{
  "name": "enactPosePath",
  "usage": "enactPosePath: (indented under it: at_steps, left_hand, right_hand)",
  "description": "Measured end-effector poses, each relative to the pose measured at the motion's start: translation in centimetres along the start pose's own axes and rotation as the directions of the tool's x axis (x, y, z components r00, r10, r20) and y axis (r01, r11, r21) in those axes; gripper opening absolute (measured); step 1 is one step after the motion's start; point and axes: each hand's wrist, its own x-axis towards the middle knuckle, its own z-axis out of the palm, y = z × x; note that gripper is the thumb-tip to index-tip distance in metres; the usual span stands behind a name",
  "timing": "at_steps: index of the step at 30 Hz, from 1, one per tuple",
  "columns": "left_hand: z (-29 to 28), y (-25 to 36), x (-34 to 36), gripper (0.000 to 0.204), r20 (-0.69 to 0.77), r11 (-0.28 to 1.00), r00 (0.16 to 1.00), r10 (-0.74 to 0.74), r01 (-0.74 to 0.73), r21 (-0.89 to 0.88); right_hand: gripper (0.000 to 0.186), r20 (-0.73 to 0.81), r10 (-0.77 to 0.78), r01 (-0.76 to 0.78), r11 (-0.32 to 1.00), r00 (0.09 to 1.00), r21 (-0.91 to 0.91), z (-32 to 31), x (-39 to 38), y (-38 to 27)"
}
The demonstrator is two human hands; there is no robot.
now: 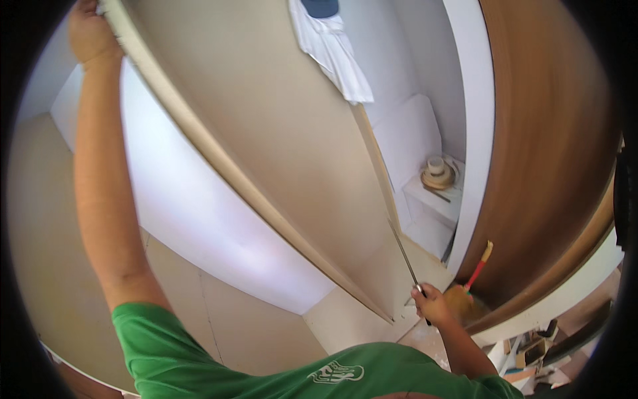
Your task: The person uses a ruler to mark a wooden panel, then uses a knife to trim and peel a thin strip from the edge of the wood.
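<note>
At 2 o'clock, a white recess [407, 60] holds a small shelf [425, 203]; on it sits a stack of tan rings [435, 179], topped by a white cup [435, 162] whose inside is too small to make out. Toward 4 o'clock, near the rim, an open box [531, 352] sits among scraps; its contents are unclear.

The right hand [432, 306], between 4 and 5 o'clock, has its fingers curled round the dark handle of a long thin tool [403, 251]. The metal shaft runs out above the fingers toward 11 o'clock, and the handle's end pokes out below them. Whether the tip touches the tan panel [266, 100] cannot be told. Just beside this hand, at its 2 o'clock, is a red stick [477, 274] with a yellow end.

At 10 o'clock, the left hand [95, 36] lies against the panel's long edge; whether its fingers pinch it cannot be told.
</note>
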Motion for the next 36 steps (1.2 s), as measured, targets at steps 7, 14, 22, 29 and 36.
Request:
enactPosePath:
  at_steps: [7,14,22,29,36]
  left_hand:
    - [3.2,5.1,-3.0,0.075,0.154,0.996,0.986,-0.058,0.068,-0.064]
    - [2.4,5.6,-4.8,0.077,0.078,0.992,0.99,-0.115,0.119,-0.05]
    - [4.2,6.3,-3.4,0.079,0.088,0.981,0.984,-0.154,0.163,-0.101]
    - [4.7,6.6,-3.2,0.081,0.095,0.969,0.975,-0.202,0.212,-0.123]
    - [4.8,6.8,-3.5,0.083,0.084,0.955,0.971,-0.226,0.238,-0.175]
  right_hand:
    - [0.021,-0.043,0.056,-0.057,0.998,0.998,-0.019,-1.5,-3.6,3.3]
    - [0.025,0.143,-0.14,0.198,0.568,0.98,-0.799,-1.9,-9.1,-1.1]
    - [0.036,-0.019,-0.074,0.04,0.719,0.997,-0.694,-1.6,-8.4,0.8]
    - [0.027,-0.131,-0.003,-0.033,0.961,0.991,-0.274,-1.0,-7.3,3.5]
    - [0.021,-0.152,-0.394,0.362,0.911,0.907,-0.2,-0.6,-5.6,-1.0]
